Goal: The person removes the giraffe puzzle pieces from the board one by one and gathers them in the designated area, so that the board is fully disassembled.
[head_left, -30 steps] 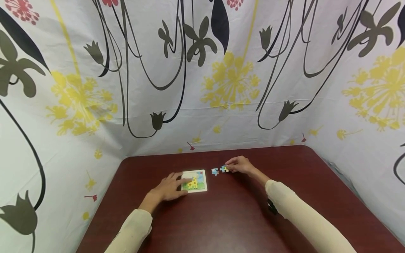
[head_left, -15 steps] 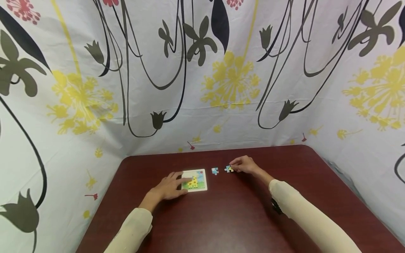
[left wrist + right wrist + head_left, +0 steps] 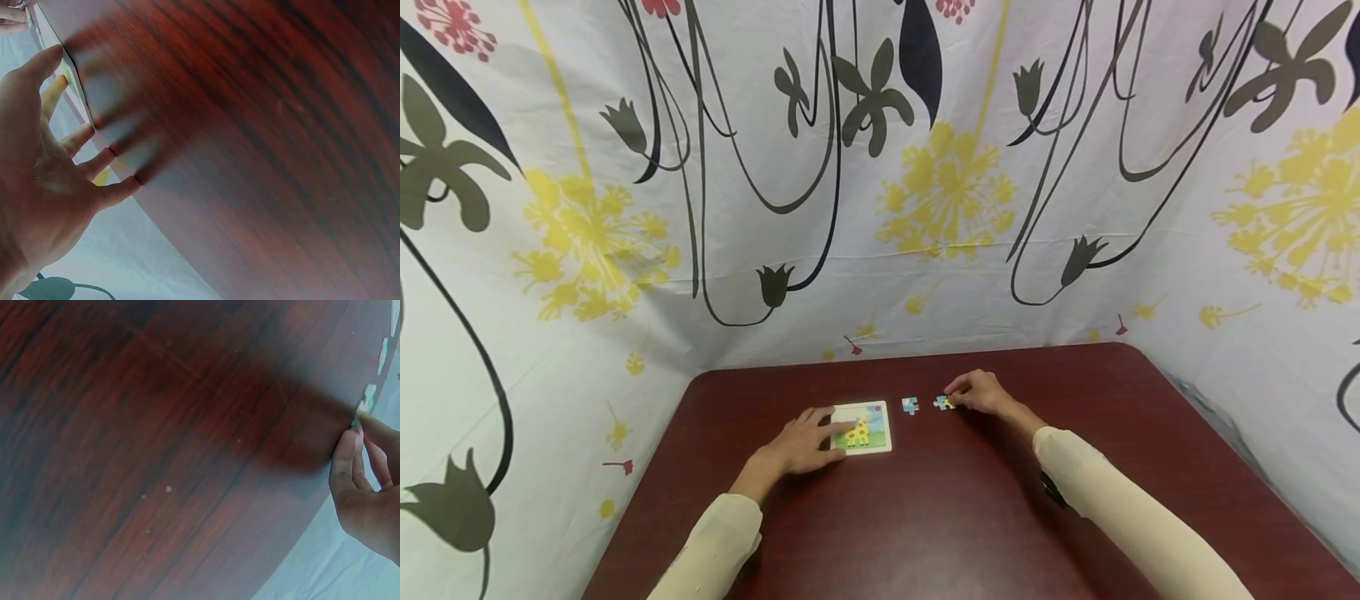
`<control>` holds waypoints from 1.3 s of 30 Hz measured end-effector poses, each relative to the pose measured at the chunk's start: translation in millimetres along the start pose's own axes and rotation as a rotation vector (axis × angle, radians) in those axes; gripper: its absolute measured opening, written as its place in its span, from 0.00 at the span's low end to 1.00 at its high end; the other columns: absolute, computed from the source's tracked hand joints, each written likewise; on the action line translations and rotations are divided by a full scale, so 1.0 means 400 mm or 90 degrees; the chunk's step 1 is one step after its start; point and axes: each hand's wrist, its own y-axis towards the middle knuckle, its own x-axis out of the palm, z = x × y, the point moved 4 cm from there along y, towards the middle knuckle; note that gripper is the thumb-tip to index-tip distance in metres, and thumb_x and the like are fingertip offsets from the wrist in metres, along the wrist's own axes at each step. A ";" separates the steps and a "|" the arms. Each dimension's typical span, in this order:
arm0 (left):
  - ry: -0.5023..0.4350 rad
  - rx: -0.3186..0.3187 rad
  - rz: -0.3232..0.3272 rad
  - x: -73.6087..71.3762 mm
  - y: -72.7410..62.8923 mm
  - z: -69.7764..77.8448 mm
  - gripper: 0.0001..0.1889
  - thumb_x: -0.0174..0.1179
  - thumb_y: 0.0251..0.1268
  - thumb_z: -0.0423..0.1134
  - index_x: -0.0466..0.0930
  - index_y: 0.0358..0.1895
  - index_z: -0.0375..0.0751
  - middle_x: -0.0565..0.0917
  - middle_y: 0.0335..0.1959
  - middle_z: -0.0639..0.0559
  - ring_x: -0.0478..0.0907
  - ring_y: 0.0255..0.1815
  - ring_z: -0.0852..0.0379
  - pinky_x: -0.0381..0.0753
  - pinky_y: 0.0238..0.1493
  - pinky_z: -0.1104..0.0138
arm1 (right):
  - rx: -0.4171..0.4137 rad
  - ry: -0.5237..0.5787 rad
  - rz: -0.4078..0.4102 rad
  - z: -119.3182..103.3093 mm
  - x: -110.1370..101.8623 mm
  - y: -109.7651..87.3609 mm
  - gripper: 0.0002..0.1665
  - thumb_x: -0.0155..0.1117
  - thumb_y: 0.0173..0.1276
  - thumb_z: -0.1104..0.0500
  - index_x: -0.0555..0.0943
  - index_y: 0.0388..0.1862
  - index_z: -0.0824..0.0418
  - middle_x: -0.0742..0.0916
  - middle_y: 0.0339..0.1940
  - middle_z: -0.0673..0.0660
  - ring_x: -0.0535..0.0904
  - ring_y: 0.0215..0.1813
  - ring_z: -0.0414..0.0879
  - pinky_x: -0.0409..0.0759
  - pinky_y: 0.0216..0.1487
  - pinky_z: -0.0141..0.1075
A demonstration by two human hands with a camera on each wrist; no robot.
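Observation:
My left hand (image 3: 803, 442) lies with spread fingers across the left part of a white-framed giraffe puzzle board (image 3: 888, 428). The left wrist view shows the thumb and a finger on the thin edge of the board (image 3: 49, 24), other fingertips on the table. To the right, my right hand (image 3: 983, 393) pinches a blue and yellow jigsaw piece (image 3: 942, 402) between thumb and fingers, low at the table top. In the right wrist view the jigsaw piece (image 3: 369, 397) sticks out past the fingertips. Between it and the board lies another jigsaw piece (image 3: 910, 406), light blue, untouched.
Everything lies on a dark red wooden table (image 3: 910, 517) with rounded far corners. A white cloth with printed flowers (image 3: 820, 333) hangs behind and on both sides. Something dark (image 3: 1052, 490) shows under the right forearm.
My right hand has shifted a little to the right with the jigsaw piece, widening the gap to the other piece; it is nearly still over the last half second. The left hand stays put.

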 end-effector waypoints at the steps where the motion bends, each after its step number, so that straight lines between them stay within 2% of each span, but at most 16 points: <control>1: 0.001 0.001 0.000 0.001 0.000 0.000 0.28 0.58 0.77 0.54 0.71 0.77 0.56 0.59 0.81 0.38 0.55 0.80 0.32 0.57 0.70 0.29 | -0.002 -0.005 0.002 0.001 0.002 0.000 0.08 0.69 0.72 0.66 0.90 0.46 0.66 0.92 0.37 0.58 0.83 0.28 0.42 0.81 0.30 0.35; 6: 0.002 0.005 0.002 0.002 -0.001 -0.001 0.28 0.59 0.77 0.53 0.71 0.77 0.56 0.60 0.80 0.37 0.55 0.80 0.32 0.57 0.70 0.29 | -0.015 -0.016 0.008 0.004 0.006 -0.002 0.07 0.69 0.71 0.66 0.90 0.45 0.66 0.92 0.37 0.58 0.81 0.28 0.41 0.81 0.30 0.35; 11: 0.014 -0.005 -0.001 -0.004 -0.002 -0.003 0.28 0.58 0.77 0.56 0.71 0.77 0.60 0.60 0.81 0.39 0.55 0.80 0.33 0.58 0.71 0.30 | -0.033 -0.015 0.010 -0.009 0.002 0.004 0.08 0.70 0.72 0.64 0.89 0.45 0.66 0.92 0.35 0.57 0.81 0.27 0.42 0.80 0.30 0.37; 18: 0.028 0.000 -0.011 -0.012 -0.002 -0.008 0.28 0.57 0.78 0.57 0.69 0.78 0.62 0.58 0.82 0.40 0.55 0.81 0.33 0.59 0.71 0.31 | -0.072 -0.041 0.014 -0.047 0.011 0.028 0.07 0.70 0.72 0.65 0.90 0.46 0.65 0.92 0.40 0.57 0.89 0.43 0.50 0.86 0.42 0.43; 20: 0.029 0.002 -0.014 -0.012 -0.001 -0.007 0.29 0.57 0.78 0.57 0.69 0.78 0.62 0.58 0.82 0.40 0.54 0.81 0.33 0.59 0.71 0.31 | -0.081 -0.040 0.013 -0.060 0.020 0.034 0.07 0.70 0.71 0.65 0.90 0.46 0.65 0.92 0.41 0.57 0.89 0.44 0.52 0.86 0.43 0.43; 29: 0.022 0.018 -0.011 -0.010 -0.002 -0.003 0.29 0.57 0.78 0.55 0.69 0.78 0.59 0.59 0.81 0.38 0.56 0.80 0.32 0.60 0.70 0.30 | -0.121 -0.011 -0.026 -0.123 0.069 0.062 0.09 0.70 0.71 0.66 0.89 0.48 0.66 0.92 0.41 0.58 0.89 0.40 0.48 0.81 0.32 0.34; 39: 0.034 0.010 -0.020 -0.012 0.002 -0.006 0.29 0.58 0.78 0.56 0.69 0.78 0.61 0.60 0.81 0.40 0.56 0.80 0.33 0.62 0.69 0.32 | -0.174 -0.014 -0.077 -0.172 0.114 0.082 0.10 0.69 0.71 0.69 0.89 0.49 0.66 0.92 0.43 0.60 0.90 0.48 0.54 0.87 0.48 0.41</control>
